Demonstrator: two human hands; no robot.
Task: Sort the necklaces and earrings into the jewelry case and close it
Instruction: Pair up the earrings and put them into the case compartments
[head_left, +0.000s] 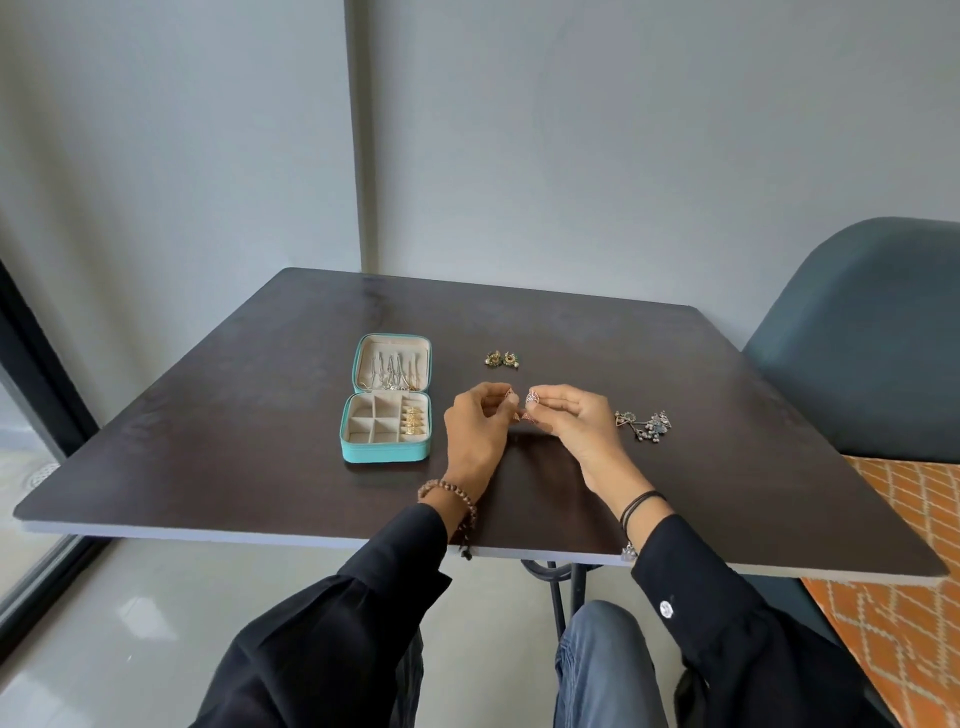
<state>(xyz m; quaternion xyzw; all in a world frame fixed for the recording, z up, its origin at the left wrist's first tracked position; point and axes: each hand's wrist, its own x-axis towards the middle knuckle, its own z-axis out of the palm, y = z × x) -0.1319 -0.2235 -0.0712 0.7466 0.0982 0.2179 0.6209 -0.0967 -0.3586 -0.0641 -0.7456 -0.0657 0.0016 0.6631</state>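
A teal jewelry case (385, 452) lies open on the dark table (260, 426), left of centre. Necklaces hang in its raised lid (392, 370); gold earrings (414, 420) fill the right slots of its base. Just right of the case, my left hand (475, 434) pinches a small rose-coloured earring (509, 393). My right hand (576, 423) pinches the matching earring (532, 398), and the two pieces are close together above the table. A green and gold earring pair (502, 358) lies further back. A silver dangling pair (644, 423) lies right of my right hand.
A blue-grey chair (872, 338) stands at the table's right side, with an orange patterned fabric (904, 613) below it. The wall is close behind the table's far edge. My knee in jeans (602, 670) sits under the near edge.
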